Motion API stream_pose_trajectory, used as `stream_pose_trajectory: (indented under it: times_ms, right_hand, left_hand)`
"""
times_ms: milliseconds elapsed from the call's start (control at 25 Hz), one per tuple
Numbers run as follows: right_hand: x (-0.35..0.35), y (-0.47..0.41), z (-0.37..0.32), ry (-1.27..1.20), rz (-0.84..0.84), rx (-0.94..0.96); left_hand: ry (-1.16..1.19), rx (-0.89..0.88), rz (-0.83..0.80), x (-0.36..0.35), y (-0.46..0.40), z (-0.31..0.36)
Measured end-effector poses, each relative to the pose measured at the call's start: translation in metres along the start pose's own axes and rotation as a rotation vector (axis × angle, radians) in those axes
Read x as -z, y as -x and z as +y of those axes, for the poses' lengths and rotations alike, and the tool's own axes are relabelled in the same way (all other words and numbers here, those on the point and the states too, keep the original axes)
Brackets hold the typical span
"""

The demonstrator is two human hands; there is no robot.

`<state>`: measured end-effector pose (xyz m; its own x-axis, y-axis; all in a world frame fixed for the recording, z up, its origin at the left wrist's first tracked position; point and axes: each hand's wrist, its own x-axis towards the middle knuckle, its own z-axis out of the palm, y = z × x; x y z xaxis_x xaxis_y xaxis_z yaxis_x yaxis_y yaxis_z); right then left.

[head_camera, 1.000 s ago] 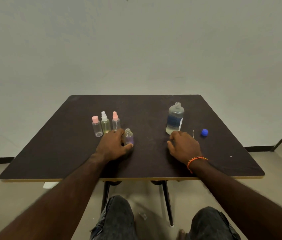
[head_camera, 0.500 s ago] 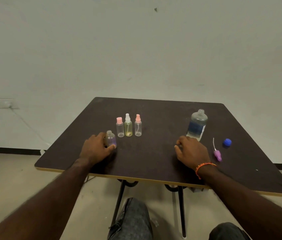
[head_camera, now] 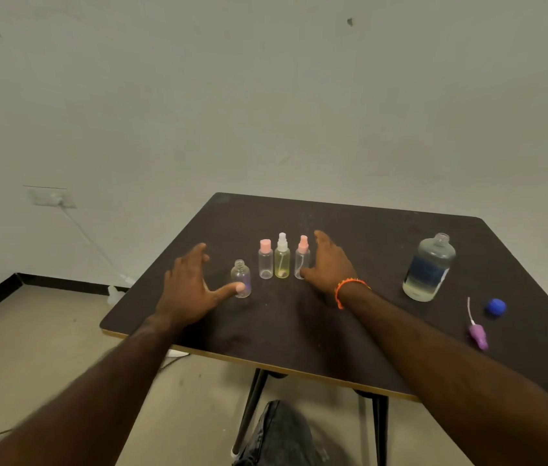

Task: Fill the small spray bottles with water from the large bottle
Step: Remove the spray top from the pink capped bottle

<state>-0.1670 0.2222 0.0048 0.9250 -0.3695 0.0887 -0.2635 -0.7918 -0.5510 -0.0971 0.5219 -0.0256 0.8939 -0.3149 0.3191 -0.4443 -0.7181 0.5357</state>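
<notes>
Large bottle [head_camera: 429, 268]: uncapped, right on desk [head_camera: 350, 331]; heavy, rigid; grip mid-body.
Open spray bottle [head_camera: 241, 279]: light, tippy; steady its base.
Left hand [head_camera: 189, 290]: spread, thumb touching it.
Right hand [head_camera: 330, 264]: flat, empty.

Bare table [head_camera: 360, 317] between small bottles [head_camera: 281, 260] and large bottle [head_camera: 429, 268]

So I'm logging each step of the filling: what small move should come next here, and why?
Probably the right hand should close on the pink-topped spray bottle beside it and draw it forward. That hand is open with its thumb by the bottle's base, the bottle looks empty and still carries its sprayer, while the left hand has spread away from the uncapped small bottle.
</notes>
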Motion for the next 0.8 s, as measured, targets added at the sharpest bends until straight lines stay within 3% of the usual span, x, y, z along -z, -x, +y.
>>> stream_pose_trajectory:
  times_ms: [200,360,520,800]
  right_hand:
    - [-0.011,-0.017,-0.011,-0.064,0.009,-0.015]
    - [0.001,0.003,0.000,-0.057,0.037,-0.004]
    - [0.026,0.041,0.025,-0.046,0.028,-0.009]
    - [0.055,0.093,0.055,0.015,0.049,-0.015]
  left_hand:
    - [-0.034,-0.106,0.181,0.023,-0.007,0.001]
    - [-0.088,-0.375,0.197,0.014,-0.006,0.036]
    - [-0.097,-0.568,0.068,-0.024,0.005,0.092]
    - [-0.101,-0.414,-0.413,-0.096,0.013,0.164]
